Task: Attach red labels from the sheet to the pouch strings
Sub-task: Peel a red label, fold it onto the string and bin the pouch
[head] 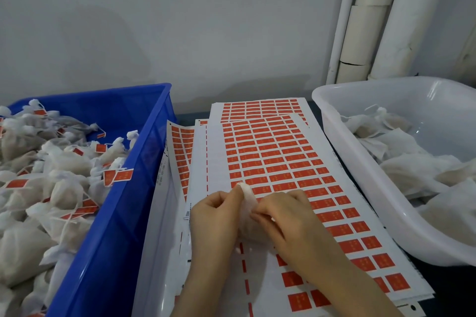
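A stack of white sheets with rows of red labels point(273, 159) lies in the middle of the table. Over its near part I hold a small white pouch point(247, 203) between both hands. My left hand point(213, 216) grips the pouch from the left, fingers curled round its gathered top. My right hand point(286, 216) pinches the pouch's right side near the top. The pouch's string is hidden by my fingers. I cannot tell whether a label is between my fingertips.
A blue crate point(144, 162) at the left holds several white pouches with red labels on their strings. A white plastic tub point(360, 162) at the right holds several unlabelled pouches. A grey wall and white pipes point(365, 20) stand behind.
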### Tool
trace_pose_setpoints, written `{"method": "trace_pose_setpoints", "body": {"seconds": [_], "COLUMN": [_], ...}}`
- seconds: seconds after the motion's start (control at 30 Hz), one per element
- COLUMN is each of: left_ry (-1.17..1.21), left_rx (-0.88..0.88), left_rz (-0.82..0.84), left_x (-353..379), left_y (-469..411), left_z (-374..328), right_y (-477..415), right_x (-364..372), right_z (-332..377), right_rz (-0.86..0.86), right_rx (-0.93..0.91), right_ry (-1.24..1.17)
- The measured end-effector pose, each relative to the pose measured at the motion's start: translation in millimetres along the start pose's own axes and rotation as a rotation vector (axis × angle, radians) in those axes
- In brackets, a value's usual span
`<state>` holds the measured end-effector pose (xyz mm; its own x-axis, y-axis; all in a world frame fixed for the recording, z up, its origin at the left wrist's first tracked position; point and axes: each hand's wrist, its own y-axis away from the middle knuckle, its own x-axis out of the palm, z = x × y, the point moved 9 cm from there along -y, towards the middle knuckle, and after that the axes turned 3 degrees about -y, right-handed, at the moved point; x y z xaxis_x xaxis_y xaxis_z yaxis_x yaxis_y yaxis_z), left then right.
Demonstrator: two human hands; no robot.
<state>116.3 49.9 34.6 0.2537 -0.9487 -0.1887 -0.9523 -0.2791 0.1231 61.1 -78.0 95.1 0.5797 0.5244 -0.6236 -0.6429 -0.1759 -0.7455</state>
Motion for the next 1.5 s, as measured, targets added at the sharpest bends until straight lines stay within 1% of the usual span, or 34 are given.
{"method": "trace_pose_setpoints", "body": {"seconds": [0.1,0.2,0.33,0.4,0.57,0.73,0.83,0.97,1.07,1.2,1.23,1.3,1.37,1.43,1.5], "left_ry": [0.108,0.104,0.041,0.084,0.266,0.355,0.376,0.430,0.421,0.376,0.355,0.296,0.172,0.052,0.003], "left_rx": [-0.076,-0.093,-0.007,-0.005,-0.064,-0.049,0.014,0.095,0.140,0.157,0.163,0.175,0.198,0.213,0.191], "left_rz": [0.076,0.131,0.028,0.015,0.050,0.125,0.154,0.270,0.292,0.257,0.278,0.376,0.457,0.498,0.518], "left_x": [5.4,10.2,0.9,0.9,9.2,19.3,20.3,25.1,24.4,20.1,20.5,24.2,26.4,27.1,26.5], "left_y": [-1.8,-1.5,0.1,1.2,8.0,16.5,18.1,20.8,19.6,14.4,13.1,12.1,11.9,12.0,12.3], "left_z": [9.4,12.8,3.3,2.7,5.9,-0.6,-6.8,-20.7,-26.6,-23.6,-23.6,-25.5,-26.6,-25.4,-22.8], "right_y": [-0.6,-1.5,-1.6,-2.0,-1.8,-2.9,-2.2,-1.8,-0.9,-2.9,-3.3,-4.2,-5.7,-8.4,-11.3], "right_x": [3.8,1.0,0.0,1.3,5.9,-8.9,-13.4,-18.7,-24.6,-27.2,-27.7,-28.4,-30.6,-33.1,-35.0], "right_z": [3.2,0.9,-1.1,3.0,14.6,20.0,16.8,17.0,16.6,8.4,5.4,-5.9,-17.9,-23.9,-22.7], "right_rz": [0.047,0.022,-0.021,-0.026,-0.031,-0.158,-0.191,-0.239,-0.271,-0.250,-0.247,-0.239,-0.229,-0.200,-0.148], "right_rx": [-0.020,0.030,0.085,0.076,0.020,-0.003,-0.002,-0.027,-0.028,0.064,0.097,0.178,0.234,0.219,0.178], "right_ry": [0.041,0.065,0.074,0.087,0.142,0.058,-0.021,-0.101,-0.120,-0.183,-0.195,-0.253,-0.270,-0.282,-0.258]}}
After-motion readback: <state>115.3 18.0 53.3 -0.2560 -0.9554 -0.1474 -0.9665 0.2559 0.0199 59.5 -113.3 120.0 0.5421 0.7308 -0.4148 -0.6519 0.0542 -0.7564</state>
